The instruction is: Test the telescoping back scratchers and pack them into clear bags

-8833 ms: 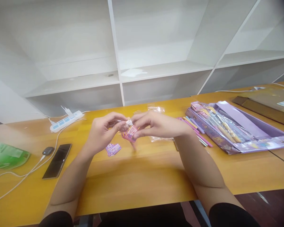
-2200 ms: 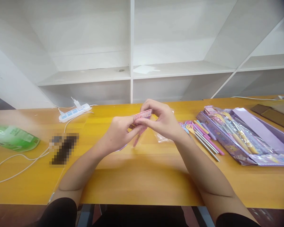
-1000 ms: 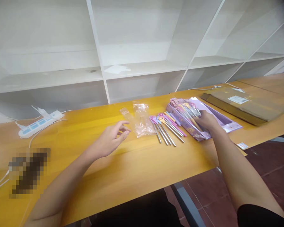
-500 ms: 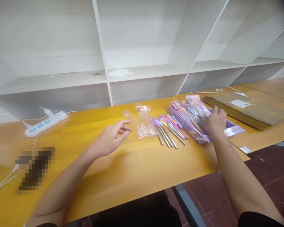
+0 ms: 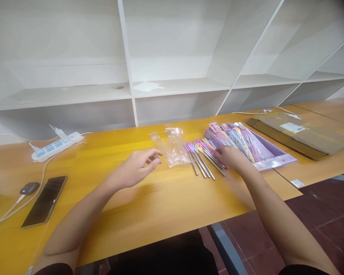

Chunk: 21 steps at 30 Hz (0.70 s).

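My left hand (image 5: pixel 140 167) hovers over the table, fingers loosely curved and apart, holding nothing. Just beyond its fingertips lie crumpled clear plastic bags (image 5: pixel 174 149). Beside those bags is a fanned pile of silver rods (image 5: pixel 206 166) with pink, blue and orange curved, fork-like heads and coloured handles. My right hand (image 5: pixel 228 156) is at the right edge of this pile, fingers curled down; what they grip, if anything, is hidden. It partly covers the left wall of a purple display box (image 5: pixel 278 162), which holds several similar pieces in clear packets (image 5: pixel 243 141).
A flat brown carton (image 5: pixel 301 133) lies to the right. On the left are a white power strip (image 5: pixel 57 146) with plugs and cables, a dark phone (image 5: pixel 44 201) and a small black case (image 5: pixel 29 188). White shelving (image 5: pixel 177 86) stands along the table's back.
My right hand has moved left, from over the packets in the purple box to the edge of the rod pile. My left hand has hardly moved.
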Available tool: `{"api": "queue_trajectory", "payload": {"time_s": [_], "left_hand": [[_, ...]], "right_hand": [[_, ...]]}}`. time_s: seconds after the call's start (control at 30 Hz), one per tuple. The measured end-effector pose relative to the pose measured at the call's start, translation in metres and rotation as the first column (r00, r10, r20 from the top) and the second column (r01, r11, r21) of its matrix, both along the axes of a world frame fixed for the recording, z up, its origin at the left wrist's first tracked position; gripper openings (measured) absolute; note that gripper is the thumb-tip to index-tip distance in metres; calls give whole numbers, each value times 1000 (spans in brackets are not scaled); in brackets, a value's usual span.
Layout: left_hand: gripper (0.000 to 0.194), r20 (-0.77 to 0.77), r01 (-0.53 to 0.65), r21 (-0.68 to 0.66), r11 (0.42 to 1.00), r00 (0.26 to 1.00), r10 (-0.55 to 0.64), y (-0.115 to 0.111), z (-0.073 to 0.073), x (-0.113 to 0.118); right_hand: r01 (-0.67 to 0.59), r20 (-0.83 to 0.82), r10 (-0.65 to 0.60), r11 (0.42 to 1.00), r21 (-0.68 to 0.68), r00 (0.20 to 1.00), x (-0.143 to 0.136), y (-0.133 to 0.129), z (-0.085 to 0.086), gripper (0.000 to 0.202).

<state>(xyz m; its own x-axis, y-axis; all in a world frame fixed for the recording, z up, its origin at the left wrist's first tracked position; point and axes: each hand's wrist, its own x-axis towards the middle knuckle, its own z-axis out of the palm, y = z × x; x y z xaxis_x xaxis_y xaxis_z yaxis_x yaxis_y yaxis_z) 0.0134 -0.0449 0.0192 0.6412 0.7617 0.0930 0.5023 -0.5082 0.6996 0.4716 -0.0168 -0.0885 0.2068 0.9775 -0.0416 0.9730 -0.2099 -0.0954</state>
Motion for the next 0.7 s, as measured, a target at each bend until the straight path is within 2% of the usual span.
{"api": "queue_trajectory", "payload": {"time_s": [0.07, 0.17, 0.27, 0.37, 0.53, 0.7], "left_hand": [[42, -9, 25, 7, 1000, 1000, -25, -2, 3, 0], [39, -21, 44, 25, 999, 999, -44, -5, 6, -2], [39, -16, 44, 23, 999, 999, -43, -5, 8, -4], [39, -3, 43, 18, 999, 999, -43, -5, 10, -6], [36, -12, 55, 28, 998, 998, -55, -5, 10, -4], [35, -15, 59, 30, 998, 998, -59, -7, 10, -4]], "right_hand": [[-13, 20, 14, 999, -37, 1000, -11, 4, -5, 37], [-2, 77, 4, 1000, -23, 997, -22, 7, -11, 40], [17, 136, -15, 1000, -13, 991, -27, 8, -13, 49], [10, 170, 3, 997, -73, 985, -28, 5, -15, 54], [-26, 205, 52, 991, -128, 977, -33, 2, -26, 39], [-28, 225, 45, 996, -79, 973, -30, 7, -33, 36]]}}
